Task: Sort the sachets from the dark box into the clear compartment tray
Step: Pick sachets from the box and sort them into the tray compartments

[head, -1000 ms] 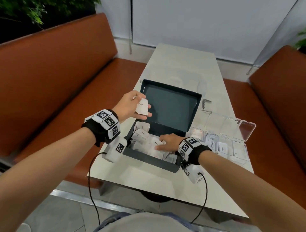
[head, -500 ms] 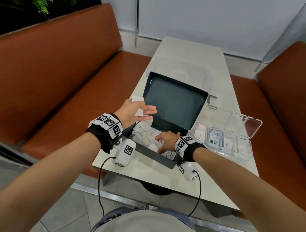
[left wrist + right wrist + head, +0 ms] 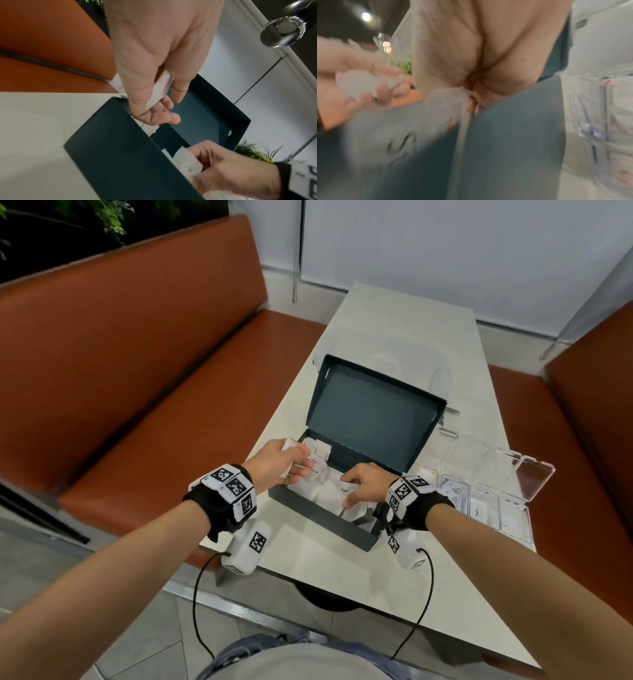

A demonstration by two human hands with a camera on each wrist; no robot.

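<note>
Fingers (image 3: pixel 161 108) of the left hand (image 3: pixel 277 462) curl round a white sachet (image 3: pixel 158 89) above the dark box (image 3: pixel 329 529); the right hand (image 3: pixel 364 484) pinches another sachet (image 3: pixel 188 161) inside it. Thin, crinkly paper packets likely weigh almost nothing; best gripped by an edge. A clear, rigid plastic tray (image 3: pixel 527 518) sits right of the matte box.

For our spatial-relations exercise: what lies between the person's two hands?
In the head view, loose white sachets in the dark box lie between the left hand and the right hand.
</note>
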